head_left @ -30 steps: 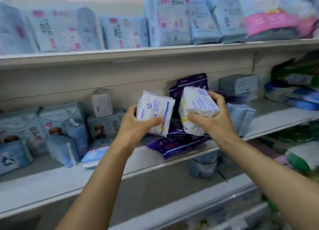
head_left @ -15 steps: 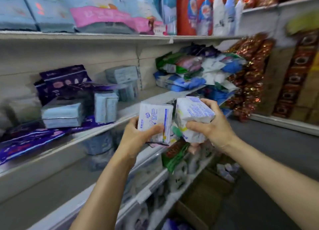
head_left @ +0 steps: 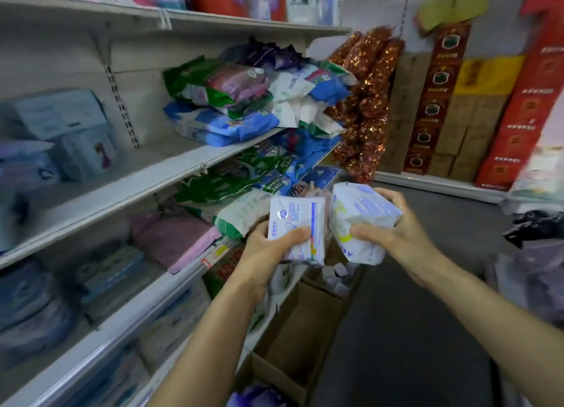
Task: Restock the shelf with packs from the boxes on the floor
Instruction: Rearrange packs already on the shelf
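The view has swung right along the shelf (head_left: 195,165), while left hand (head_left: 271,248) and right hand (head_left: 393,235) each grip a soft, light pack (head_left: 297,223) around its middle.

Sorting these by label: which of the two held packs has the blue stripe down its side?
The flat white pack gripped by the left hand; the right hand holds a puffier pack with yellow print.

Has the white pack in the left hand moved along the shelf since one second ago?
Yes. The white pack has travelled rightward along the shelf, from the purple packs to the green packs.
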